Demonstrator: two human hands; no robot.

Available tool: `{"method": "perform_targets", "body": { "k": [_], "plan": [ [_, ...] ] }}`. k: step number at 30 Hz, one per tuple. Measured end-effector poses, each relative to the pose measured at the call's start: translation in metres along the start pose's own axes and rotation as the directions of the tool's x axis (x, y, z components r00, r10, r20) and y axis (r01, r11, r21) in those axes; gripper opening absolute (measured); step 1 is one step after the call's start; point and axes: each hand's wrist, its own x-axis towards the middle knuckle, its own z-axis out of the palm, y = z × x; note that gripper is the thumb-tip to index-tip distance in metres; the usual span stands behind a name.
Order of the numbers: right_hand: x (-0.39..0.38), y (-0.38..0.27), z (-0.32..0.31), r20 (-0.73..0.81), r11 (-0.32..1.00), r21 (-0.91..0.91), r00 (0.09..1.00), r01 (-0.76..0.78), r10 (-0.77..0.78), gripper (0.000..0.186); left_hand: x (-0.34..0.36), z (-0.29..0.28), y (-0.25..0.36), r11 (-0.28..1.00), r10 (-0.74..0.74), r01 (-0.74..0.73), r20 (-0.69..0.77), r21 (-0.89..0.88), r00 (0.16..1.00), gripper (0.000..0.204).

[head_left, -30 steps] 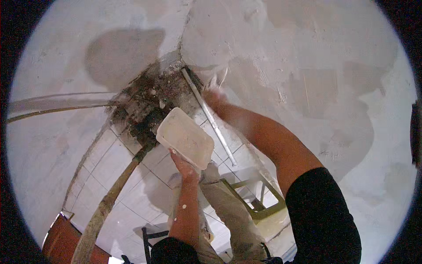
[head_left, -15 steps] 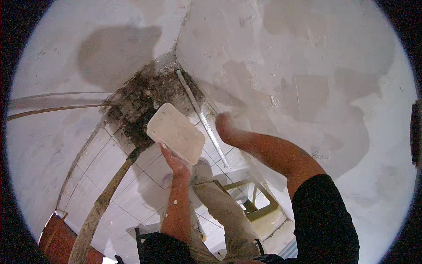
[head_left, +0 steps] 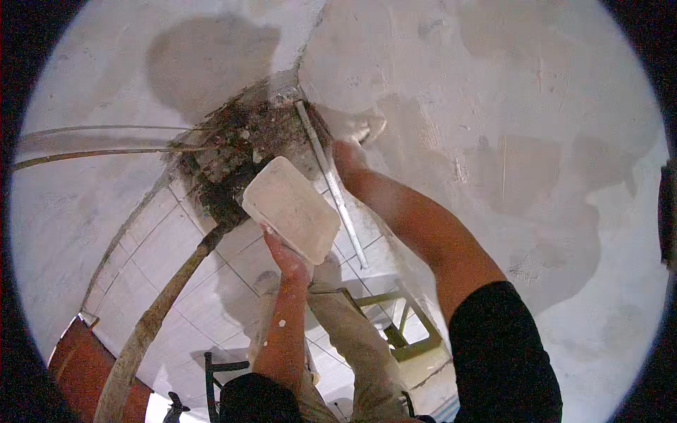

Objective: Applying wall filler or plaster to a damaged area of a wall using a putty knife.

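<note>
My left hand (head_left: 283, 255) grips a pale rectangular plastic tub (head_left: 293, 210) with rounded corners by its near side, above the tiled floor. My right hand (head_left: 347, 156) is closed at the foot of the right wall, close to the corner. Its fingers are blurred and turned away, so what they hold is hidden. Just beyond it, a pale, shiny patch with a curved edge (head_left: 370, 130) shows against the wall; I cannot tell whether it is a tool's blade or wet plaster.
Dark rubble (head_left: 233, 134) fills the corner, with a metal strip (head_left: 331, 187) beside it. A long wooden handle (head_left: 151, 321) slants from the rubble to lower left. A yellowish stool (head_left: 416, 345) stands by my legs. A reddish-brown panel (head_left: 92, 370) is at lower left. Patchy plaster covers the walls (head_left: 522, 84).
My right hand has moved up and left along the wall toward the corner. The pale patch beyond it now shows. The tub sits slightly further right, and the view has shifted a little.
</note>
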Motion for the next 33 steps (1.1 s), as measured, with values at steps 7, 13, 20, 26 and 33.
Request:
{"method": "perform_targets", "body": {
  "k": [7,13,20,26,33],
  "plan": [
    [-0.100,0.033,-0.002,0.181,0.862,-0.355,0.932,0.361,-0.315,0.027,-0.002,-0.047,0.016,0.997,-0.012,0.009,-0.038,-0.073,0.999,0.067],
    [-0.052,-0.004,-0.002,0.563,0.247,-0.750,0.788,0.614,-0.250,0.029,0.002,-0.051,0.011,0.997,0.070,-0.073,-0.094,-0.026,0.993,0.064],
    [0.003,0.011,0.040,0.094,0.948,0.297,0.992,-0.114,0.090,0.019,-0.005,-0.021,0.035,0.998,-0.052,0.055,-0.296,0.001,0.954,0.059],
    [-0.080,0.113,0.072,0.111,0.857,-0.396,0.943,0.330,-0.312,0.014,-0.007,-0.031,0.032,0.996,-0.094,0.093,-0.280,-0.019,0.955,0.060],
    [-0.055,-0.002,0.053,0.448,0.579,-0.614,0.841,0.536,-0.304,0.013,-0.012,-0.042,0.047,0.995,-0.096,0.103,-0.308,0.008,0.946,0.061]
  ]
}}
